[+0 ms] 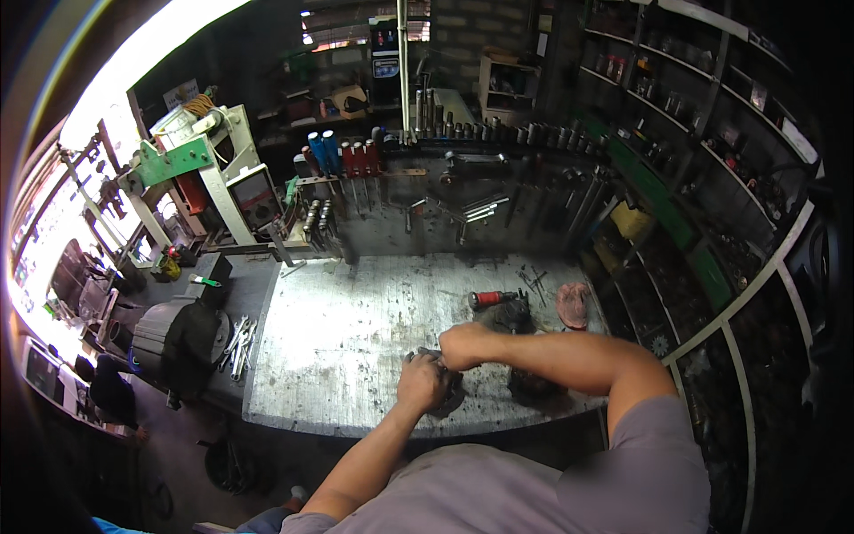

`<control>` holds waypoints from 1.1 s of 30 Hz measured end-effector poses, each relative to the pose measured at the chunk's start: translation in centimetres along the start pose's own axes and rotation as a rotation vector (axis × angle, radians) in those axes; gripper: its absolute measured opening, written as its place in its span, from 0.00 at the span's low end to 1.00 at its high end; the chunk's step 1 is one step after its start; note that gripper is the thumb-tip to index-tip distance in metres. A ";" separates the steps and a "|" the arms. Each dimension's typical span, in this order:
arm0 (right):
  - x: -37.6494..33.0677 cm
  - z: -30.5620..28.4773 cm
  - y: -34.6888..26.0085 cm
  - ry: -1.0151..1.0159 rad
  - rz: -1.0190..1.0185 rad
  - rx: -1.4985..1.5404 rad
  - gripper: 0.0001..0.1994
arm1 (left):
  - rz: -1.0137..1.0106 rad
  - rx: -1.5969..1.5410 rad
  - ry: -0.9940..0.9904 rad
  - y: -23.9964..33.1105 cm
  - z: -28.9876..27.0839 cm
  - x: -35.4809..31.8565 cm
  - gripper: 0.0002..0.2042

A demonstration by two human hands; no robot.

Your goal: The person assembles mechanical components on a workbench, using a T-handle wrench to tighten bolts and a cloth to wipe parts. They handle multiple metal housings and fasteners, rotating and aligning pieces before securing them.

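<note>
My left hand [422, 384] is wrapped around a dark, greasy metal part [451, 398] on the metal-topped workbench [329, 356]. Just above it, my right hand [466, 345] is closed in a fist against the top of that part. Whatever sits inside the right fist is hidden by the fingers. Beyond my right forearm lie a red-and-black tool [486, 299] and a dark metal component [513, 314]. A second dark, greasy part [532, 386] rests on the near side of that forearm.
A pinkish rag [572, 305] and several thin rods [534, 282] lie at the bench's right. Spanners [238, 347] and a large grey motor-like housing [178, 338] stand left. Screwdrivers [360, 160] and sockets [534, 133] line the back; shelving [712, 151] rises right. A person [111, 392] is far left.
</note>
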State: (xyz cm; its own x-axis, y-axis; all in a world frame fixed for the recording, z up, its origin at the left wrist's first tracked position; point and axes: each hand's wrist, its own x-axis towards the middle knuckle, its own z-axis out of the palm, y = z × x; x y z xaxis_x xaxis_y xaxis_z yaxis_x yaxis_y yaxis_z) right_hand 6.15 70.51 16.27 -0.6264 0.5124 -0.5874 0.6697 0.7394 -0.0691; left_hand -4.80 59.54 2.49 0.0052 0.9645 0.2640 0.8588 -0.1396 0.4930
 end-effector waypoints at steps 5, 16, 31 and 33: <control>-0.4 0.3 1.0 0.223 -0.249 -0.333 0.20 | 0.007 0.007 0.017 -0.6 0.5 0.1 0.13; 1.8 0.5 1.7 0.085 -0.120 -0.078 0.16 | 0.034 0.005 0.013 -0.3 -0.2 -0.1 0.11; 4.9 4.2 3.3 0.348 -0.765 -0.609 0.12 | -0.062 -0.037 0.034 0.2 -0.2 0.5 0.14; 4.6 3.9 3.3 0.360 -0.776 -0.629 0.12 | -0.128 -0.149 0.007 0.3 -0.7 1.0 0.14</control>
State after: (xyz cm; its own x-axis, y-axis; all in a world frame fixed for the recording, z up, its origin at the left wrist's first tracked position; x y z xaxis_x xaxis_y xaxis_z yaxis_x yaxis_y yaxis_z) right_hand 7.04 73.63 10.23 -0.9438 -0.1738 -0.2810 -0.2266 0.9595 0.1676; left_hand -4.85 60.27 3.47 -0.1032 0.9750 0.1966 0.7667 -0.0479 0.6402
